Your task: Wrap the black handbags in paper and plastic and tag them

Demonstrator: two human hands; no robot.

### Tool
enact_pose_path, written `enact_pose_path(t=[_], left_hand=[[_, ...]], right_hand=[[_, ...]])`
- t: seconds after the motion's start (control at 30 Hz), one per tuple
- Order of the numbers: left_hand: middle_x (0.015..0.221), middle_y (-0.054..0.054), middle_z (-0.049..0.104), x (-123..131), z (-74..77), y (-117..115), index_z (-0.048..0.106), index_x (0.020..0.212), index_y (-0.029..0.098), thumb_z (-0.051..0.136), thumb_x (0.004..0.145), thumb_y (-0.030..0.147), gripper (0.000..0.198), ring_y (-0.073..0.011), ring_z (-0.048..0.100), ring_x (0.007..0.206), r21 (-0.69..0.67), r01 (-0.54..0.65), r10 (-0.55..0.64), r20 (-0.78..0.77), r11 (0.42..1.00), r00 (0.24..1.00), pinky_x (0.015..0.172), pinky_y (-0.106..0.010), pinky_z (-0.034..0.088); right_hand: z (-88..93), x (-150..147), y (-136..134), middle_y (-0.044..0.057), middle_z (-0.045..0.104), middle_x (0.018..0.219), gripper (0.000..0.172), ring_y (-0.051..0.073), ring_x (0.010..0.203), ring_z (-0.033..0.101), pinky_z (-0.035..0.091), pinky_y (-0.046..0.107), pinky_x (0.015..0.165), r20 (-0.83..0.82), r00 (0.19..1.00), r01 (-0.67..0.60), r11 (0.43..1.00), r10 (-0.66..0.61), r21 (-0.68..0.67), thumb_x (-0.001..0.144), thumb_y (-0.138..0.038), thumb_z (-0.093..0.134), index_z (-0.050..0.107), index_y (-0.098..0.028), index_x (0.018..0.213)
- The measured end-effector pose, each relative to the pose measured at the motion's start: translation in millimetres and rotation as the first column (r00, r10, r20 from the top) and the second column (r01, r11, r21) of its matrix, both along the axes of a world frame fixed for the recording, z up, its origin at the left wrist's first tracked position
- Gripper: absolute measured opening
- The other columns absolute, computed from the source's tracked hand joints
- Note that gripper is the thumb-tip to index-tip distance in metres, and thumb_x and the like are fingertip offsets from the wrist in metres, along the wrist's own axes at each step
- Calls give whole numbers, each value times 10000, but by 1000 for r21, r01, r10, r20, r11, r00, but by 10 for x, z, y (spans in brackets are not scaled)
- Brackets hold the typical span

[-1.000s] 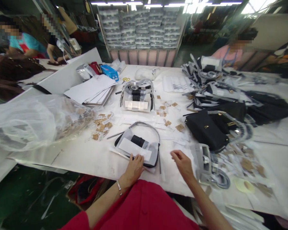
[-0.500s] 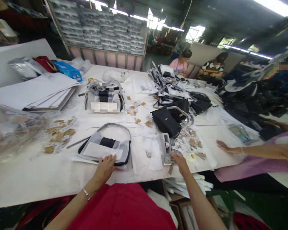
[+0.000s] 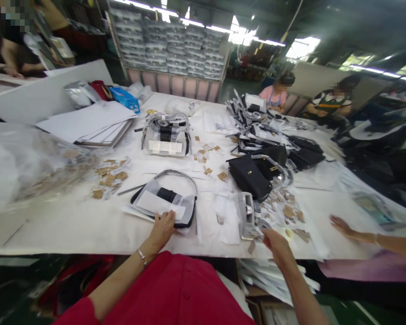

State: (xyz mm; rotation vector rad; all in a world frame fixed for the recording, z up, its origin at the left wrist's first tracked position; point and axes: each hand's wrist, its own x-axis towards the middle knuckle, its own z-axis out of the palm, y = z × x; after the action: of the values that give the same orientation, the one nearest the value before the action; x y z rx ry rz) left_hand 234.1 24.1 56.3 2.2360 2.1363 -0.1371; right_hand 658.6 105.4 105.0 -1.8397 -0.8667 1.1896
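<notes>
A black handbag (image 3: 192, 212) lies before me under translucent wrapping, its wrapped strap looped toward the back. On top of it are a white card (image 3: 155, 204) and a black roll-like piece (image 3: 167, 194) banded in clear wrap. My left hand (image 3: 164, 226) rests on the card's lower right edge, fingers stretched out and holding nothing. To the right stands a pale tape dispenser (image 3: 246, 214). Just off its near right side is my right hand (image 3: 274, 240), fingers pinched together; what sits between the fingertips is too small to make out, with something shiny beside them.
Behind are a wrapped bag (image 3: 165, 135), an unwrapped black handbag (image 3: 248, 176) and a strap pile (image 3: 246, 108). Brown tags (image 3: 110, 178) lie left near plastic bags (image 3: 37, 162); white boards (image 3: 88, 122) are stacked beyond. A co-worker's hand (image 3: 341, 225) lies at the right.
The view has swung left, so everything sits further right in the picture. My right hand has drawn slightly away from the tape dispenser; my left hand stays on the card.
</notes>
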Motion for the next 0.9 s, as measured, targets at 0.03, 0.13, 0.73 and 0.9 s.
enact_pose_path(t=[0.03,0.13,0.73,0.9], left_hand=[[1324,-170,533,11,10,-7,496,1339,147,616,850,237,512,-317,523,1158,-12,-2,2,9,1000,1000,1036,-583,346],[1298,-170,546,37,38,-22,475,1347,133,591,877,264,502,-314,519,1157,-15,1,-1,17,1000,1000,1039,-594,342],[1320,-171,525,62,-58,-103,439,1372,107,340,932,92,451,-278,488,1196,90,-48,40,88,995,995,1071,-586,335],[1327,-169,522,63,-68,-107,437,1379,128,333,945,107,447,-278,486,1213,96,-66,50,164,993,985,1088,-596,304]], right_hand=[[-42,34,-69,-36,581,542,311,136,527,547,514,280,583,-20,1000,7,999,-8,-35,503,-464,736,615,-204,625],[-292,99,-195,-15,578,519,301,173,504,566,544,330,585,-44,999,-1,990,-5,-140,466,-477,733,586,-236,570],[389,-2035,193,-13,606,623,254,148,607,526,419,258,596,161,300,-947,314,940,-70,743,-434,586,635,-194,676],[444,-3040,611,-32,612,615,211,122,600,526,400,216,571,285,-146,-974,-87,947,-210,757,-371,593,665,-180,703]])
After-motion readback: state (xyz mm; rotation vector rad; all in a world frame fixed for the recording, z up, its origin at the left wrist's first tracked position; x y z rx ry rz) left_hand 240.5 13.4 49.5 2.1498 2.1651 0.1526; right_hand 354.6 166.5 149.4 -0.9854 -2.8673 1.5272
